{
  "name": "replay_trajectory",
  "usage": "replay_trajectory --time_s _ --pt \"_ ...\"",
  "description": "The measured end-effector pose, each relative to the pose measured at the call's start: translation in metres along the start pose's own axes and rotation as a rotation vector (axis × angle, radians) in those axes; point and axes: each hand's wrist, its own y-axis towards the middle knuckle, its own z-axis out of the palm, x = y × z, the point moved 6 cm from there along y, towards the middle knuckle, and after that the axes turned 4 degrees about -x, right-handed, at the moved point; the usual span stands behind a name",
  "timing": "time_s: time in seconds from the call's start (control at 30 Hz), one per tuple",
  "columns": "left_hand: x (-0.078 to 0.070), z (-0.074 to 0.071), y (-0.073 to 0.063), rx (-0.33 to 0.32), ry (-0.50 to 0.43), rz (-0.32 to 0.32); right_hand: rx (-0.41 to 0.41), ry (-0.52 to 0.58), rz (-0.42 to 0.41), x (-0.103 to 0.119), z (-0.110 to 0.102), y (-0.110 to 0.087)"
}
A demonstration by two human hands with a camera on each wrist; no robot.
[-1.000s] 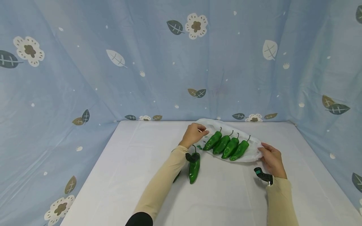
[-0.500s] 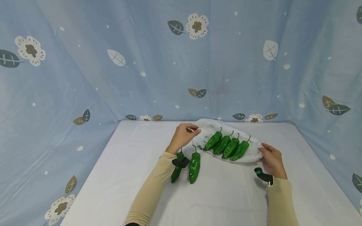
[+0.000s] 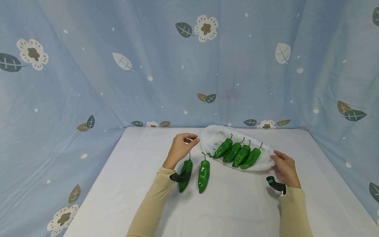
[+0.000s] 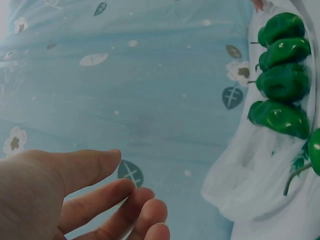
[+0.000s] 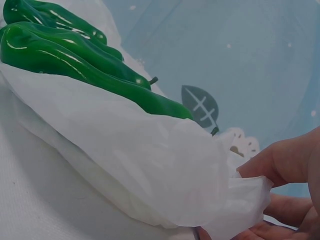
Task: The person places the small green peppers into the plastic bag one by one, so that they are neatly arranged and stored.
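Observation:
A white plastic bag [image 3: 211, 140] lies at the back of the table, with several green peppers [image 3: 242, 155] side by side on it, stems pointing away. My right hand [image 3: 285, 167] pinches the bag's right end; in the right wrist view the crumpled plastic [image 5: 247, 200] sits between thumb and fingers [image 5: 287, 162]. Left of the bag hovers my left hand [image 3: 178, 147], fingers loosely bent and nothing between them, thumb apart from the fingertips in the left wrist view. Two more green peppers lie on the table nearer me: one [image 3: 203, 176] in full view, the other [image 3: 187, 167] partly behind the left wrist's camera mount.
A white cloth covers the table [image 3: 231, 207]. Behind it and along both sides hangs a blue curtain [image 3: 165, 65] with flower and leaf prints. A black camera mount [image 3: 275, 184] sticks out from the right wrist.
My left hand has drawn away from the bag's left edge, moving left and uncovering the left loose pepper. The right hand stays in place on the bag.

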Motion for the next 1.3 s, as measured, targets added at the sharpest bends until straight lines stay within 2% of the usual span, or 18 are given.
replay_trajectory --time_s 0.17,0.6,0.9,1.13,1.3 --pt "0.008 -0.009 -0.006 -0.033 0.001 -0.049 0.001 0.005 0.002 0.001 0.0 -0.001" --pt "0.035 -0.024 -0.025 -0.059 -0.007 -0.161 -0.008 0.001 0.0 0.0 -0.002 0.001" --pt "0.054 -0.023 -0.037 -0.059 -0.001 -0.241 -0.015 0.009 -0.002 -0.002 -0.002 0.0" --pt "0.063 -0.021 -0.047 -0.058 0.057 -0.248 -0.028 0.0 -0.018 -0.001 -0.002 0.001" --pt "0.071 -0.02 -0.053 -0.062 0.062 -0.258 -0.026 -0.005 -0.008 -0.002 -0.001 0.002"
